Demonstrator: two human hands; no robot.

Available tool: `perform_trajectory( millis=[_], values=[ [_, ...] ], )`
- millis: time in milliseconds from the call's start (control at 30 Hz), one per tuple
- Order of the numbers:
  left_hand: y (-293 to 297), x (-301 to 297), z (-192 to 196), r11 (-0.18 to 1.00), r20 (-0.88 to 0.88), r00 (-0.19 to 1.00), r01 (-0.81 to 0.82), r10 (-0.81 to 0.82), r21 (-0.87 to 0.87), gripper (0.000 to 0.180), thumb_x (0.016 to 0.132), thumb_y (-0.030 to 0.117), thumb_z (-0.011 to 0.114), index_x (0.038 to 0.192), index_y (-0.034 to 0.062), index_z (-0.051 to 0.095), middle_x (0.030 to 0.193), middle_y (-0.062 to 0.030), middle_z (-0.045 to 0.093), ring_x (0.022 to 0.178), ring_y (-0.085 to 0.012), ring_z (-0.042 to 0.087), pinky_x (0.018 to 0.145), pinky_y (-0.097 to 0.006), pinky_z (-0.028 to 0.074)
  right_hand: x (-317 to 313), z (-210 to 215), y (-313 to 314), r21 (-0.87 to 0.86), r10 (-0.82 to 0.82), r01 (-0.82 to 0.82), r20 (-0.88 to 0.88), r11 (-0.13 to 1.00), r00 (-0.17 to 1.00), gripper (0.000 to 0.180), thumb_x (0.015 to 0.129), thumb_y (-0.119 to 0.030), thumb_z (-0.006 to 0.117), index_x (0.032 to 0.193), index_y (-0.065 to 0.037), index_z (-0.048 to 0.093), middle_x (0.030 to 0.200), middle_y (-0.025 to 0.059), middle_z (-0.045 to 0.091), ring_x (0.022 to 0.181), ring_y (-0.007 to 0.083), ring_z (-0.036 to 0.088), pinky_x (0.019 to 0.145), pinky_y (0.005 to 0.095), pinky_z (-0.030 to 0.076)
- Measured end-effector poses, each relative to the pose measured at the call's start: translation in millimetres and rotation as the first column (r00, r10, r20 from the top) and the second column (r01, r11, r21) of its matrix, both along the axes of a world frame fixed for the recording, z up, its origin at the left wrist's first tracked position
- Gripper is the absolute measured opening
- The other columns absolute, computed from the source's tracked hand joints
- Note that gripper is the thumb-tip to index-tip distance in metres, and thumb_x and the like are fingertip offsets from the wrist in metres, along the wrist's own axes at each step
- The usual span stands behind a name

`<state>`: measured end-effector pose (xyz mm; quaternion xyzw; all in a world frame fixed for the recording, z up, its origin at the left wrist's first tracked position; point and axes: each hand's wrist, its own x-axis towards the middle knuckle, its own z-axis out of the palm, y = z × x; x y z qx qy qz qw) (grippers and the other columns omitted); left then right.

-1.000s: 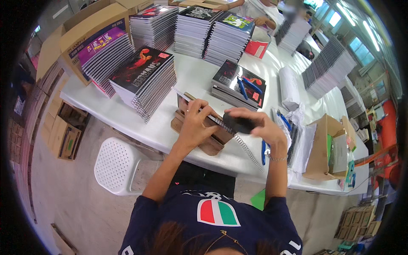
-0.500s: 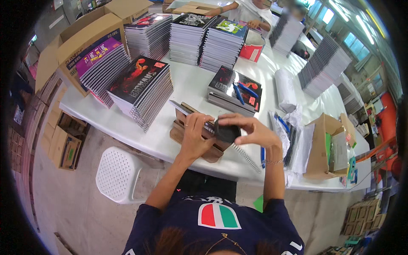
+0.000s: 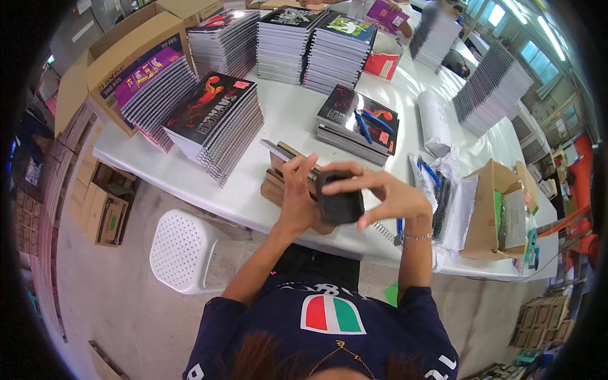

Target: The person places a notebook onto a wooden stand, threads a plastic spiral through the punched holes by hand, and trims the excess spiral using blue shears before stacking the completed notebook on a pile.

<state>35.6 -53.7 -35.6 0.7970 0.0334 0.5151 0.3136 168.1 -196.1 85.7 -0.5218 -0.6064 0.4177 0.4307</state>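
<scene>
My left hand (image 3: 297, 199) is closed round the edge of a notebook (image 3: 272, 147) standing in a wooden holder (image 3: 272, 189) at the table's near edge. Much of the notebook and holder is hidden behind my hands. My right hand (image 3: 389, 190) grips a dark, blocky black object (image 3: 342, 201), its fingers across the top and thumb at the near side; its kind is unclear. A loose metal spiral coil (image 3: 385, 234) sticks out below my right hand. Beyond, blue-handled cutters (image 3: 364, 125) lie on a short stack of black-covered notebooks (image 3: 339, 104).
Tall stacks of spiral notebooks (image 3: 209, 120) line the table's left and back. A white roll (image 3: 433, 123), plastic-wrapped coils (image 3: 443, 209) and an open carton (image 3: 484, 215) stand to the right. A white stool (image 3: 180, 250) is at the lower left. Another person works across the table.
The black object appears larger and more block-like, turned and raised in my right hand. My left hand stays on the notebook. The person opposite now holds a purple notebook.
</scene>
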Motion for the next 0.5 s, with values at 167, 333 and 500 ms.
perform_trajectory(
  millis=[167,333,500],
  values=[
    [-4,-2,1,0.995,-0.045,0.999,0.019,-0.023,-0.095,0.112,0.052,0.005,0.086,0.145,0.0124,0.024,0.127,-0.0177,0.032,0.113,-0.0352,0.041,0.096,-0.045,0.040,26,-18,22,-0.102,-0.374,0.410,0.257,0.907,0.891,0.064,0.067,-0.038,0.084,0.123,-0.013,0.066,0.143,0.0132,0.044,0.131,0.0280,0.043,0.112,0.0409,0.026],
    [-3,-2,7,0.999,-0.002,0.999,0.033,-0.033,-0.012,0.112,0.054,0.010,0.087,0.145,0.0113,0.023,0.130,-0.0210,0.031,0.118,-0.0377,0.040,0.097,-0.046,0.039,13,-19,9,0.019,-0.066,0.067,-0.034,0.998,0.997,0.072,0.066,-0.047,0.083,0.124,-0.008,0.065,0.141,0.0141,0.046,0.133,0.0283,0.040,0.111,0.0394,0.026],
    [1,-6,12,0.999,0.074,0.997,0.031,-0.030,-0.014,0.111,0.055,0.012,0.087,0.145,0.0101,0.022,0.134,-0.0226,0.033,0.120,-0.0387,0.038,0.100,-0.047,0.036,9,-11,23,0.029,-0.088,0.086,0.064,0.996,0.994,0.065,0.069,-0.040,0.082,0.124,-0.010,0.065,0.134,0.0156,0.054,0.133,0.0288,0.040,0.110,0.0384,0.029]
  ],
)
